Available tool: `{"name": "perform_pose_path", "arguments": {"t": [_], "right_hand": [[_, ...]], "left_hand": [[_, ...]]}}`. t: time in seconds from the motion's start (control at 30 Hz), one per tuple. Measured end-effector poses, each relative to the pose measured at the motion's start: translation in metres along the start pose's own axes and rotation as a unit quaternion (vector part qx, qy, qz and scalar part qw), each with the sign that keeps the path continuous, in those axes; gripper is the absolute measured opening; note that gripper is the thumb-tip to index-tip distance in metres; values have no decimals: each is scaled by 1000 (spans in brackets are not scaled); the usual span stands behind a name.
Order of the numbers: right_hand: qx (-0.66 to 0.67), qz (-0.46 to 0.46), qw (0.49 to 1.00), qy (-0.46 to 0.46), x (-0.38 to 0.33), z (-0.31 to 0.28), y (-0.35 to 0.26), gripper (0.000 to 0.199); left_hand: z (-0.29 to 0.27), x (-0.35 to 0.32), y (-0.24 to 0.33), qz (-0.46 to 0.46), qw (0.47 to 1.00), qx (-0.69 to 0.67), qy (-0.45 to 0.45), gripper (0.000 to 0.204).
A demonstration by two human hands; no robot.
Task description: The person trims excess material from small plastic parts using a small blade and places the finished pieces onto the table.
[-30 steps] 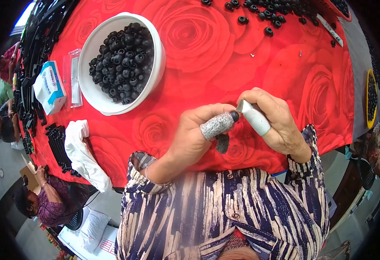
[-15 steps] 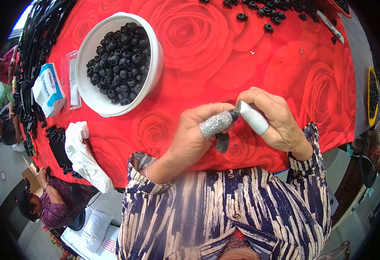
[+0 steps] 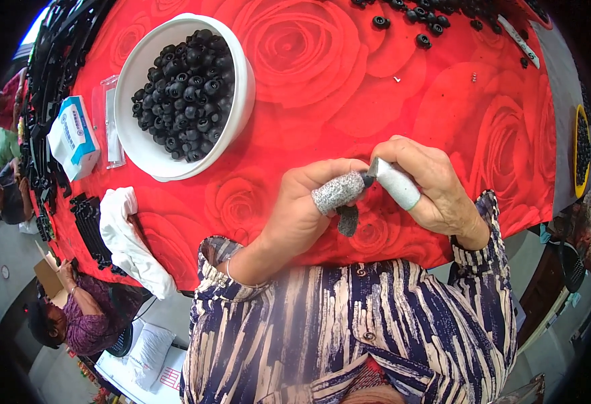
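Our left hand (image 3: 307, 192) pinches a small black piece (image 3: 368, 180); our right hand (image 3: 431, 185) grips a short metal blade (image 3: 374, 167) meeting it, both near the close edge of the red surface (image 3: 349, 114) in the head view. Bare room stretches ahead, bounded left by the white bowl (image 3: 246, 94). Since half a second ago, less of the piece shows; our hands have hardly moved.

left arm: navy-and-cream streaked fabric sleeve (image 3: 223, 293), forearm angled inward | left hand (image 3: 302, 195): digits curled in a pinch, grey speckled fabric cover (image 3: 337, 192) on one | right hand (image 3: 437, 185): digits curled in a pinch, white tubular cover (image 3: 398, 184) on one | fingertips: nearly meeting before the torso
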State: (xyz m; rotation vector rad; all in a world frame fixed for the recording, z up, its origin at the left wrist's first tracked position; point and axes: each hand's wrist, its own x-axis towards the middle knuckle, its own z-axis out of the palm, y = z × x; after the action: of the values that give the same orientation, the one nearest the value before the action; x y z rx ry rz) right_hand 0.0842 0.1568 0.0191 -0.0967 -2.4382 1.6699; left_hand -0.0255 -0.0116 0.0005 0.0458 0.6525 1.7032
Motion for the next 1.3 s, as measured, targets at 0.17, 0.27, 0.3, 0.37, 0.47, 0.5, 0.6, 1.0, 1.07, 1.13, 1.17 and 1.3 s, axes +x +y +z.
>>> {"name": "perform_pose_path", "arguments": {"t": [0.17,0.27,0.3,0.37,0.47,0.5,0.6,1.0,1.07,1.13,1.17,1.3], "right_hand": [[-3,0,1000,-4,2,2,1,14],[-4,5,1000,-1,2,1,0,14],[-11,14,1000,-10,2,-1,-2,18],[-18,24,999,-19,2,-1,-1,22],[-9,0,1000,7,1,3,2,15],[-10,4,1000,6,0,2,3,16],[0,-9,1000,-18,1,1,2,15],[-15,-14,998,55,1,1,-11,27],[-76,-85,990,88,-1,9,-3,32],[-102,-126,981,103,1,12,2,35],[-126,-153,975,103,0,11,3,35],[-159,-212,957,120,0,13,0,35]], "left_hand": [[-1,0,0,1,1000,14,12,25],[-1,0,0,3,1000,21,18,25],[-1,1,0,3,1000,21,19,25],[-3,1,-1,4,1000,23,13,25],[-1,0,-1,-6,1000,13,25,24],[1,0,-2,-7,1000,13,25,24],[5,-3,-3,-5,997,19,73,23],[3,2,-1,-62,994,-60,66,23],[5,2,-4,-73,993,-67,63,23],[6,3,-7,-81,993,-71,58,23],[6,5,-7,-97,990,-81,67,23],[6,2,-9,-109,989,-78,69,24]]}}
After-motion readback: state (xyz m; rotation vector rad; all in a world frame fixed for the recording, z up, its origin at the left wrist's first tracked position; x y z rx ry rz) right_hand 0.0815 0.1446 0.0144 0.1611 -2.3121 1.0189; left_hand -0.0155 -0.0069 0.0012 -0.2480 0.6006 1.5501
